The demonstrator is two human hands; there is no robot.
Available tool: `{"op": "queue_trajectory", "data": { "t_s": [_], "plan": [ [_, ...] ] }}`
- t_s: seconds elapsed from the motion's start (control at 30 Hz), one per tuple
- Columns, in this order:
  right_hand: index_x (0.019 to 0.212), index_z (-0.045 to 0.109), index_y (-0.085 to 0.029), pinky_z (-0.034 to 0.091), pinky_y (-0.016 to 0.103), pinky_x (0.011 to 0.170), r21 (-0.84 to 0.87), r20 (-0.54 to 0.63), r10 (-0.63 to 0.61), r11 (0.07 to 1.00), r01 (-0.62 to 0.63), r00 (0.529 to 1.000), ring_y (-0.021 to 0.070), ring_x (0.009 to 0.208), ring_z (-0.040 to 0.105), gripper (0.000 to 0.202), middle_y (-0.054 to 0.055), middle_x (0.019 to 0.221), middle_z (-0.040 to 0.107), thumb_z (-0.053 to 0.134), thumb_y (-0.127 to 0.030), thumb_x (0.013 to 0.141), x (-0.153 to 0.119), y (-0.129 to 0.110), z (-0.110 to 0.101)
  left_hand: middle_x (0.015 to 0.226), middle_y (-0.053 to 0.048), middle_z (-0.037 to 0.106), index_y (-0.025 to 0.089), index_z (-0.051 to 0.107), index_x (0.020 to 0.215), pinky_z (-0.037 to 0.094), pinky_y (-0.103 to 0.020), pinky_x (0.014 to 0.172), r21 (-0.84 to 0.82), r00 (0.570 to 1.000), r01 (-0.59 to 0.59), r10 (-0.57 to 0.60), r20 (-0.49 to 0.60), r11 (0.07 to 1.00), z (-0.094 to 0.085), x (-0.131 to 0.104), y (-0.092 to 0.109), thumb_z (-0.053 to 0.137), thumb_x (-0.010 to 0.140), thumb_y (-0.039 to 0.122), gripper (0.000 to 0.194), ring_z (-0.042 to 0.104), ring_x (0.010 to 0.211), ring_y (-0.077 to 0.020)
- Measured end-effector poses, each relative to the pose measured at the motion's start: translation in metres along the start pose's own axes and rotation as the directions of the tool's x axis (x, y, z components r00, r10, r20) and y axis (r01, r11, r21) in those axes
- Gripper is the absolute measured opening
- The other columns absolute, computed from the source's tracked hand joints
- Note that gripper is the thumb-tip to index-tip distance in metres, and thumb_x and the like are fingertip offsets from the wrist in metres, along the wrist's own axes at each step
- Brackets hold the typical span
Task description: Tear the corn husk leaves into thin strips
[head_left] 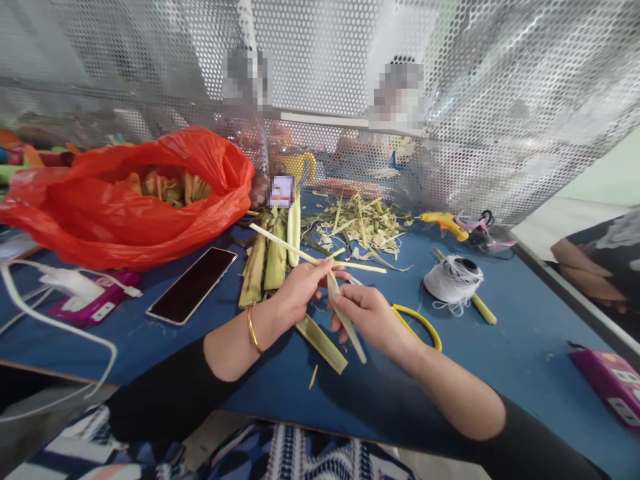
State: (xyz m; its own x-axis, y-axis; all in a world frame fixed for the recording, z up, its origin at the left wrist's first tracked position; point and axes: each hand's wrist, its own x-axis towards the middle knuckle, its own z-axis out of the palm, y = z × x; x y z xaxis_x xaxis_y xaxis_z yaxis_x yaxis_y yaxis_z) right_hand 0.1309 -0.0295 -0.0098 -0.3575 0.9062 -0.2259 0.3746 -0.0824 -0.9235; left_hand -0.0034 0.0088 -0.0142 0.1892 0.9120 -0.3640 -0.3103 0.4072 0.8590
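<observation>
My left hand (301, 288), with a gold bangle at its wrist, pinches a narrow pale leaf strip (280, 242) where several strips cross. The strip sticks out to the upper left and to the right. In my right hand (367, 313) the fingers are closed on a wider folded leaf strip (355, 339), whose upper end meets the crossing at my left hand. Below the hands a green husk-like piece (323, 343) lies on the table. Scissors with yellow handles (420, 323) lie partly hidden behind my right hand.
A red plastic bag (115, 227) and a phone (193, 287) are on the left of the blue table (505, 373). Green stalks (277, 257) and leaf scraps (365, 223) lie beyond my hands. White thread (453, 280) and a yellow glue gun (445, 225) are at right. Perforated mesh (325, 60) rises behind.
</observation>
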Motion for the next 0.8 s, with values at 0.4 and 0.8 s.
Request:
{"op": "queue_trajectory", "data": {
  "t_s": [0.4, 0.8],
  "plan": [
    [0.067, 0.062, -0.02, 0.029, 0.025, 0.05, -0.836, -0.147, -0.597, 0.502, 0.224, 0.789, 0.0123, 0.047, 0.051, 0.031, 0.0, 0.052, 0.057, 0.051, -0.037, 0.09, -0.003, 0.007, -0.013, 0.058, -0.003, 0.064, 0.01, 0.068, 0.073, 0.041, -0.015, 0.04, -0.002, 0.996, 0.066, -0.065, 0.063, 0.998, -0.001, -0.001, 0.001, 0.056, 0.087, 0.019, 0.021, 0.051, 0.042, -0.0056],
    [0.065, 0.056, -0.02, 0.038, 0.024, 0.055, -0.588, -0.27, -0.685, 0.674, 0.448, 0.676, 0.0106, 0.053, 0.051, 0.023, -0.003, 0.057, 0.054, 0.054, -0.024, 0.087, -0.008, -0.009, -0.018, 0.051, -0.002, 0.061, 0.012, 0.063, 0.064, 0.042, -0.019, 0.039, 0.297, 0.935, -0.037, -0.072, 0.347, 0.954, 0.015, -0.019, -0.013, 0.06, 0.078, 0.028, 0.021, 0.054, 0.041, -0.0102]
  ]
}}
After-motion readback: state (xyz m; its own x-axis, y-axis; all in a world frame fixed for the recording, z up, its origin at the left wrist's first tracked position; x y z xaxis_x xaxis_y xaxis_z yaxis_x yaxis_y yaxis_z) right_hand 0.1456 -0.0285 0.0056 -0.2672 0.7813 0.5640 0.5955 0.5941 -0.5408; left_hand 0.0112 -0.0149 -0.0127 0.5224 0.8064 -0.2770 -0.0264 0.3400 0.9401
